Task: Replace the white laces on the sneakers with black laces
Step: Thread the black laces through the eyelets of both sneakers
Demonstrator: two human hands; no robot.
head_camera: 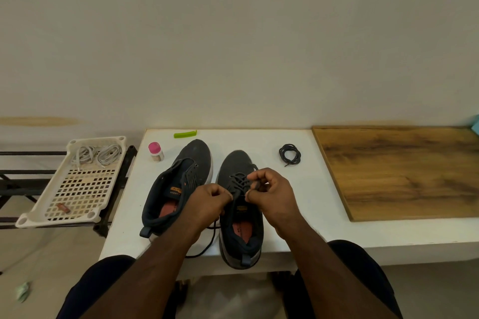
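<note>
over right sneaker (239,204), both hands (207,201) pinching black lace (239,181)

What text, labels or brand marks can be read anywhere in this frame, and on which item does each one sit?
Left sneaker, orange tongue tag: blurred; dark lettering beside it perhaps "CAMPUS", not certain.
Right sneaker, tongue label: too small to read.
Pink-capped bottle: no readable label.
Nothing else carries text.

I see a plain off-white wall (233,33) filling the upper view, brownish stain (36,121) low on its left; white tabletop (293,189) against it, wooden board (404,171) on its right part; black metal rack (23,184) at left; pale floor (46,261) below; light soft, even.
</note>
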